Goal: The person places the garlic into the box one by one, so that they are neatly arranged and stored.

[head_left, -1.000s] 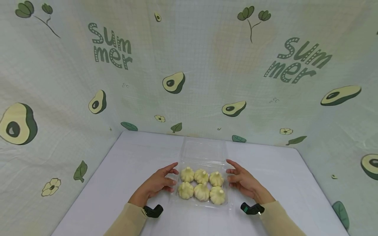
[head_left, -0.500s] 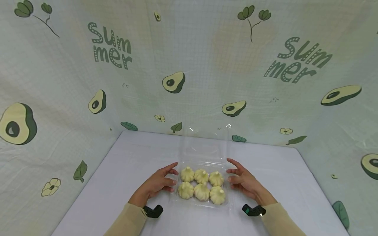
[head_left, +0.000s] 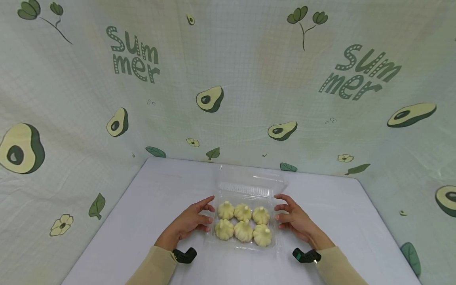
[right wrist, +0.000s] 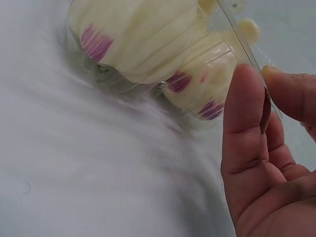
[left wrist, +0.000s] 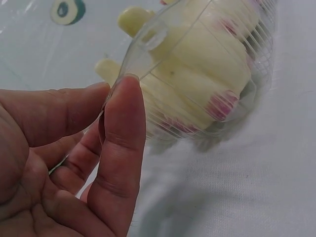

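Note:
In the head view, a clear plastic clamshell container [head_left: 246, 248] sits on the white table, with several pale garlic bulbs [head_left: 243, 231] in two rows inside. Its transparent lid [head_left: 251, 180] hangs folded back on the far side, its ribbed edge showing. My left hand [head_left: 192, 219] is at the container's left side; up close, thumb and finger pinch the thin plastic rim [left wrist: 129, 54]. On the opposite side, my right hand [head_left: 295, 219] pinches the rim [right wrist: 237, 24] between thumb and finger. Purple-tinged garlic bases [right wrist: 96, 42] show through the ribbed wall.
A white-covered table [head_left: 171, 178] spreads around the container. Behind it and on both sides hangs a pale cloth [head_left: 242, 71] printed with avocados, leaves and lettering. Black wrist cameras [head_left: 184, 255] sit at both cuffs.
The lid rose upright by half a second ago, then dropped back toward the table, now skewed rightward. The right hand shifted very slightly; the left hand and garlic bulbs stayed in place.

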`<state>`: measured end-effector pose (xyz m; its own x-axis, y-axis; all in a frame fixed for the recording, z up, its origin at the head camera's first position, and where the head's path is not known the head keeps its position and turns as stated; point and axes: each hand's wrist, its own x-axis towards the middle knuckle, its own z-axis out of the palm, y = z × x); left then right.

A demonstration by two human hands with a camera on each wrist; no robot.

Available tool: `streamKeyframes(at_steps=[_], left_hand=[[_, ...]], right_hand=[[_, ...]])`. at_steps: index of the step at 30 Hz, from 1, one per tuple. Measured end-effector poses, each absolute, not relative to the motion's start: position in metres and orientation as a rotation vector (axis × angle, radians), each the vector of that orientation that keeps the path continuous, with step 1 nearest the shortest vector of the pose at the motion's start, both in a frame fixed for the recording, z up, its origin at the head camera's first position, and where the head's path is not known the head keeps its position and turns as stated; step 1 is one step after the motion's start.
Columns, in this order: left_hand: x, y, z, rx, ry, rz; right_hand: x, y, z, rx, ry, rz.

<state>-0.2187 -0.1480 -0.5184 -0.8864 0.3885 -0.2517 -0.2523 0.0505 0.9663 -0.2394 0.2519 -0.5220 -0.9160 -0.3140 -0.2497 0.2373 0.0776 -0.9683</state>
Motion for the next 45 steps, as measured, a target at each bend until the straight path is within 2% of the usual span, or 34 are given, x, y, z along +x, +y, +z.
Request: streamKeyframes(at_steps=[8, 23, 35, 45], left_hand=[[-0.2173, -0.1484, -0.5188, 0.137, 1.884, 1.889], [-0.2166, -0.1497, -0.5218, 0.132, 1.858, 1.922], [-0.2133, -0.1485, -0.5251, -0.024, 1.813, 2.009], [-0.2153, -0.148, -0.5248, -0.019, 1.73, 2.062]], right_hand=[[-0.237, 0.2505, -0.5224, -0.02, 1.939, -1.926], [-0.2346, 0.2535, -0.5282, -0.085, 1.911, -1.956], [-0.2324, 0.2534, -0.5306, -0.101, 1.923, -1.953], [-0.2309, 0.2528, -0.5311, -0.121, 1.91, -2.006]])
